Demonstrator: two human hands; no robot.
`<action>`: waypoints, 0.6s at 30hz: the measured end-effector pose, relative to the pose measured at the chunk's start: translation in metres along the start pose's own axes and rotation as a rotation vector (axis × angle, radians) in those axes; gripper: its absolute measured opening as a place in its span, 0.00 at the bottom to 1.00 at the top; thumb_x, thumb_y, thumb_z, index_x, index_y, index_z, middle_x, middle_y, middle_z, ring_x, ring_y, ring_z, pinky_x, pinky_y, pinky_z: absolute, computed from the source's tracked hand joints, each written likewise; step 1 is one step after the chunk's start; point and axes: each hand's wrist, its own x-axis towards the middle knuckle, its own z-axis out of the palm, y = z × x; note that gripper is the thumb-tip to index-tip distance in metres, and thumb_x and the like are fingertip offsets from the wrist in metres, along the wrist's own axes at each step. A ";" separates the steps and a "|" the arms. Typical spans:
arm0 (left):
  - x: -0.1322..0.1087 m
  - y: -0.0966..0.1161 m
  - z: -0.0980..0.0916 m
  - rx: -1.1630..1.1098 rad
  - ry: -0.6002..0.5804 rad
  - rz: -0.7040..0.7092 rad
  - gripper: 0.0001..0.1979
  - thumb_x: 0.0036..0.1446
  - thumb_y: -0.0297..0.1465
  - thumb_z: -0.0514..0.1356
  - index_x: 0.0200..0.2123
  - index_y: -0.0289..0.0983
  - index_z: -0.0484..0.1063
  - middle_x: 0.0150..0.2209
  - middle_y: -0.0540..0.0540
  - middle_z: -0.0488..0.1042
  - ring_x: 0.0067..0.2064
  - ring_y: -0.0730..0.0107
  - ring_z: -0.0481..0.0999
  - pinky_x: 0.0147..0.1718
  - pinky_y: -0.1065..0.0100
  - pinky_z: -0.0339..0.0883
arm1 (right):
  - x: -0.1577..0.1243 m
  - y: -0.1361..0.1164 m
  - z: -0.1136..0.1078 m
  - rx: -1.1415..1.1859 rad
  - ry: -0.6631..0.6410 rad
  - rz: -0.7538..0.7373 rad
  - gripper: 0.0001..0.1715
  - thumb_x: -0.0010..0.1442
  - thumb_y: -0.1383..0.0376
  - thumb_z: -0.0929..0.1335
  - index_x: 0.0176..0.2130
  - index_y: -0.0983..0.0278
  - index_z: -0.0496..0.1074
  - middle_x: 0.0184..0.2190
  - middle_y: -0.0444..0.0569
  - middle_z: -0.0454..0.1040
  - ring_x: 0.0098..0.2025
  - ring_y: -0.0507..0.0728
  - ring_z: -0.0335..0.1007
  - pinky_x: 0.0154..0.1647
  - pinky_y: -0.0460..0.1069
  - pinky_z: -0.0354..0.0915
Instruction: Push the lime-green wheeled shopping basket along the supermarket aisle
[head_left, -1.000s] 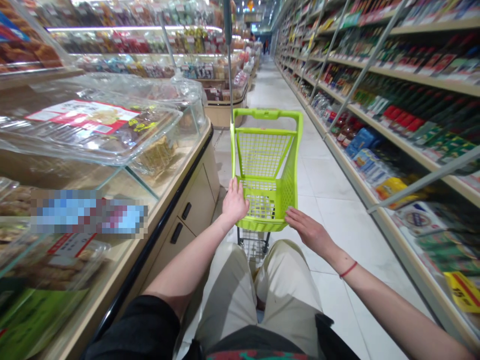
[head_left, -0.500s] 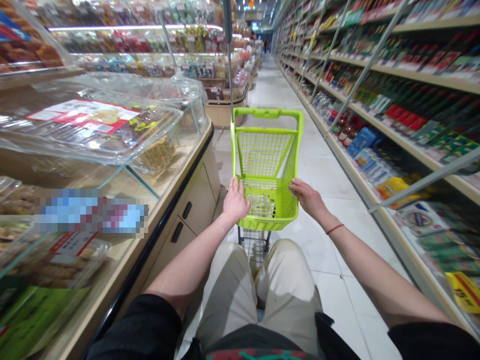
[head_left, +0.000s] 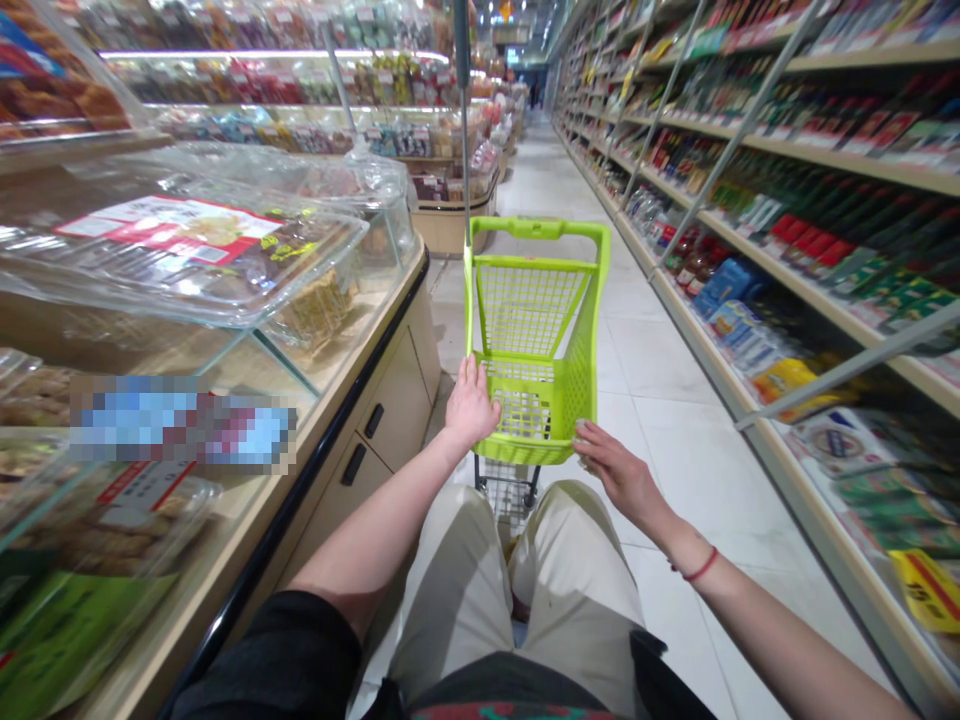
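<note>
A lime-green plastic shopping cart (head_left: 529, 310) with mesh walls stands just ahead of me on a small wheeled frame. My left hand (head_left: 471, 405) grips the near rim of its basket, fingers reaching over the edge. My right hand (head_left: 621, 478) hangs palm-down by the basket's near right corner, its fingertips at or just off the rim and holding nothing. Above the cart, a thin metal pole (head_left: 463, 120) rises from its left side. The basket holds nothing I can see.
A glass display counter (head_left: 358, 425) with packaged food runs along the left, its cream cabinet doors below. Long product shelves (head_left: 825, 170) line the right of the white-tiled aisle floor (head_left: 675, 350). My beige shorts (head_left: 517, 590) fill the bottom middle.
My right hand has dropped back from the basket's right wall to below its near corner. The left hand stays on the rim, and the shelves have shifted slightly past me.
</note>
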 end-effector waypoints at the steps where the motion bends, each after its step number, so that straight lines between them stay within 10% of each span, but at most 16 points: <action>1: 0.000 0.000 0.000 0.000 0.005 0.002 0.39 0.57 0.38 0.57 0.66 0.21 0.52 0.72 0.31 0.44 0.73 0.48 0.39 0.69 0.56 0.47 | -0.002 -0.003 -0.001 0.006 -0.015 -0.003 0.19 0.66 0.71 0.64 0.54 0.59 0.74 0.57 0.53 0.74 0.65 0.60 0.63 0.61 0.60 0.69; 18: 0.005 0.000 0.009 0.007 0.025 0.003 0.40 0.57 0.39 0.56 0.66 0.20 0.53 0.71 0.29 0.45 0.73 0.46 0.39 0.69 0.54 0.47 | 0.086 0.091 0.005 -0.135 0.068 0.083 0.14 0.66 0.65 0.64 0.44 0.60 0.79 0.52 0.53 0.78 0.59 0.62 0.70 0.61 0.62 0.68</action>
